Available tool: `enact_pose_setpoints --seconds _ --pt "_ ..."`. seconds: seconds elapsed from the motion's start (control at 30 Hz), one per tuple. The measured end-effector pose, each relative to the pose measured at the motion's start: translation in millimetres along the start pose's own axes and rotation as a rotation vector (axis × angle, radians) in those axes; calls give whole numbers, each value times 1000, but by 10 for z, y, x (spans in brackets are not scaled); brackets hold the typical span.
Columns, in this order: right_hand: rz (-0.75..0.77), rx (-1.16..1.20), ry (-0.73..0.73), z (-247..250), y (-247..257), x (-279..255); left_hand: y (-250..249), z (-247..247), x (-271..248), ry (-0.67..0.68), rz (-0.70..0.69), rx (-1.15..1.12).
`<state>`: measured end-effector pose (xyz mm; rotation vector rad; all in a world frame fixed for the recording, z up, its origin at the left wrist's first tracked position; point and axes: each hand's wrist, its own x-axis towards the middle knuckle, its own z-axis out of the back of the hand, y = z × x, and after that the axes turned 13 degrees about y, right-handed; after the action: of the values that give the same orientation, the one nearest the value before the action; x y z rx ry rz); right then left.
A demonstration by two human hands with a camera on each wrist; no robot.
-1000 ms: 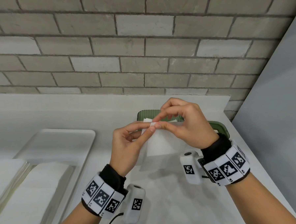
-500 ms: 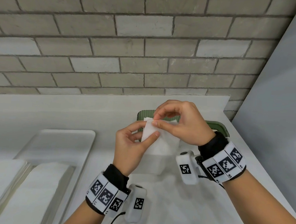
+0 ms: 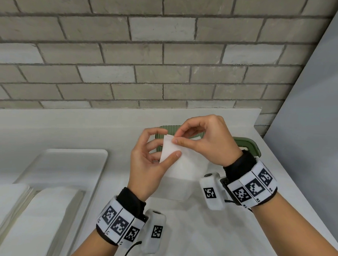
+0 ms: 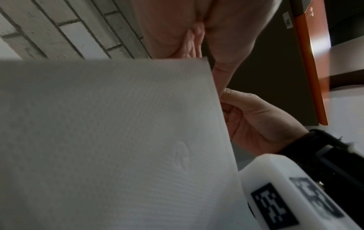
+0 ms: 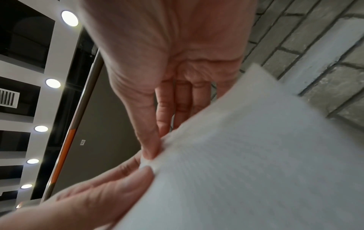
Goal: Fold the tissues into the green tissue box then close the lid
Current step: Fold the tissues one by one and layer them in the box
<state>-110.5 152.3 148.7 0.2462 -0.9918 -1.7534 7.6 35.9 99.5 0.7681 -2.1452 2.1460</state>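
Note:
A white tissue (image 3: pixel 184 164) hangs in the air between both hands, above the counter and in front of the green tissue box (image 3: pixel 247 144). My left hand (image 3: pixel 152 160) holds its left edge, thumb lying across the front. My right hand (image 3: pixel 206 141) pinches the top left corner with thumb and forefinger. The box is mostly hidden behind the hands; only parts of its green rim and ribbed side (image 3: pixel 170 128) show. In the left wrist view the tissue (image 4: pixel 110 140) fills most of the frame. The right wrist view shows the tissue (image 5: pixel 246 163) pinched at its corner.
A white tray (image 3: pixel 76 158) lies on the counter at the left, with two stacks of white tissues (image 3: pixel 32 218) at its near end. A brick wall (image 3: pixel 148 58) rises behind the counter and a grey panel (image 3: pixel 317 116) stands at the right.
Both hands shifted slightly. The right hand's pinch moved left to the tissue's top left corner, and the left thumb slid down along the tissue's left edge.

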Motion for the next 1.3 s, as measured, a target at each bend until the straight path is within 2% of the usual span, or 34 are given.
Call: enact_pose_setpoints --seconds 0.33,0.43,0.53,0.63,0.8,0.9,1.03,1.17,1.3 --pt "-4 26 -15 -13 -11 1 27 31 26 23 21 63" --pt "-74 86 98 -4 -75 -9 32 75 45 28 -5 131" --pt "-128 5 186 -47 -162 -33 48 147 97 62 12 185" --pt "-153 80 113 -94 -228 -66 100 183 136 133 90 255" --pt "-217 256 -85 -154 -503 -143 394 341 87 285 310 275" --pt "-263 425 -211 -141 -718 -220 543 478 86 213 334 238" --pt "-221 560 -171 -254 -799 -301 544 457 107 46 286 -34" --pt "-228 536 -141 -450 -906 -365 679 362 123 38 245 -3" --pt "-355 601 -184 -583 -1188 -521 958 366 39 87 290 56"
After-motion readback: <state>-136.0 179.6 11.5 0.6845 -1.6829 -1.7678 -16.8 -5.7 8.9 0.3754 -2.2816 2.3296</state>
